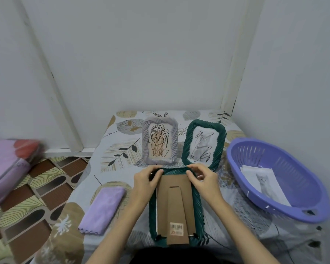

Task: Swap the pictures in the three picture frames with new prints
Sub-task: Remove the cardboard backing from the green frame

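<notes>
Dark green frame (pixel 176 204) lies face down nearest the camera, brown cardboard backing (pixel 174 202) and stand up. Left hand (pixel 146 181) and right hand (pixel 203 179) pinch the frame's far top corners, fingers curled on the rim. Just beyond it stand a grey frame (pixel 160 142) and second green frame (pixel 203 144). Purple cloth (pixel 103 209) left of it; purple basket (pixel 274 178) with cat print (pixel 265 184) to the right.
</notes>
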Tool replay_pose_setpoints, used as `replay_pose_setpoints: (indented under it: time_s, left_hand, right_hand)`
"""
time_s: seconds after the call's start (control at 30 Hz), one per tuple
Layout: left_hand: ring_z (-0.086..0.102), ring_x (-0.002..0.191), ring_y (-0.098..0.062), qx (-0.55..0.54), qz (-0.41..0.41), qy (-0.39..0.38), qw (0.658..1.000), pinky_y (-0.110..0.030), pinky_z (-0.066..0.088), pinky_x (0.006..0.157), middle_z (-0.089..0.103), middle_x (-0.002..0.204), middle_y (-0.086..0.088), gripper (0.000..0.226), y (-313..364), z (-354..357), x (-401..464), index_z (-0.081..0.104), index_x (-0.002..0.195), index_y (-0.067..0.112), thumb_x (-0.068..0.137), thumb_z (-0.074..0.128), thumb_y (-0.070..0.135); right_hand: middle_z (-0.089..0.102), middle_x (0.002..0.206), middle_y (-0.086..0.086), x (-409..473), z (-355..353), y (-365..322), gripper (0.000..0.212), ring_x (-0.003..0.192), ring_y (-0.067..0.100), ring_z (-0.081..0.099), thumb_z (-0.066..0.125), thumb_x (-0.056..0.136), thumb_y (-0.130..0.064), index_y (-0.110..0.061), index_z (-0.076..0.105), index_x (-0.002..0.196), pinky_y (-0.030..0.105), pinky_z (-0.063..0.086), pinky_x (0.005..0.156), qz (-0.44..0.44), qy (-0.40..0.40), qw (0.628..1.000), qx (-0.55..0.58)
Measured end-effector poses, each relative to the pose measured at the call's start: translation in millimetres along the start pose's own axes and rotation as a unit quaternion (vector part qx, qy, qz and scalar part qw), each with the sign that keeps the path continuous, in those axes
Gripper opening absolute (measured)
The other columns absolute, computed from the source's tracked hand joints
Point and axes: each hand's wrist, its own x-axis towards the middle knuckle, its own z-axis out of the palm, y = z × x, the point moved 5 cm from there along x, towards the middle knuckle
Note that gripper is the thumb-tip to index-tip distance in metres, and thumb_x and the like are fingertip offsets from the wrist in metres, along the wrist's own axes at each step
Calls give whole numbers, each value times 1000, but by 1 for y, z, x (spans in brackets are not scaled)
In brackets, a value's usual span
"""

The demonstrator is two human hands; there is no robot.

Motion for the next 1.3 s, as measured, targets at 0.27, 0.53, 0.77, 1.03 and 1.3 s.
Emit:
replay_pose_setpoints:
  time_s: [0.27, 0.53, 0.77, 1.03, 1.3]
  left_hand:
    - [60, 77, 9, -92, -95, -53, 990, -12, 50, 77, 70, 94, 3, 20, -22, -1, 3, 71, 100, 12, 82, 66, 5]
    - [60, 75, 13, -74, -94, -6, 993, -10, 49, 77, 71, 90, 2, 18, -31, -4, 7, 73, 96, 14, 81, 67, 6]
    - [57, 102, -3, -87, -165, -122, 975, -17, 45, 90, 58, 122, -2, 43, -38, -1, -8, 51, 127, 14, 86, 63, 20]
    - [22, 139, -12, 141, -84, -291, 942, -17, 11, 110, 23, 152, -1, 75, -47, -6, -51, 33, 141, 13, 79, 67, 40]
    - [11, 141, -7, 101, -46, -318, 941, -33, 13, 116, 21, 151, 11, 96, -36, -14, -76, 49, 127, 34, 46, 50, 87]
  right_hand:
    - [67, 82, -3, 4, 14, 15, 23, 80, 12, 59, 66, 83, -6, -29, 68, 88, 18, 51, 76, 98, -25, 987, 123]
    - [63, 92, 4, 2, 22, 18, 29, 86, 12, 59, 64, 85, -11, -28, 60, 109, 13, 49, 73, 149, -72, 977, 130]
    - [55, 110, 0, -18, 26, 38, 41, 97, 5, 53, 49, 90, 3, -19, 53, 125, 14, 41, 83, 192, -37, 979, 58]
    - [52, 131, 3, -16, 36, 40, 45, 118, 23, 38, 43, 94, -15, -14, 40, 138, 34, 34, 97, 94, -117, 935, -320]
    - [47, 120, -9, -59, 8, 13, 56, 110, 13, 35, 50, 78, -63, -33, 53, 125, 35, 34, 96, 30, -193, 942, -274]
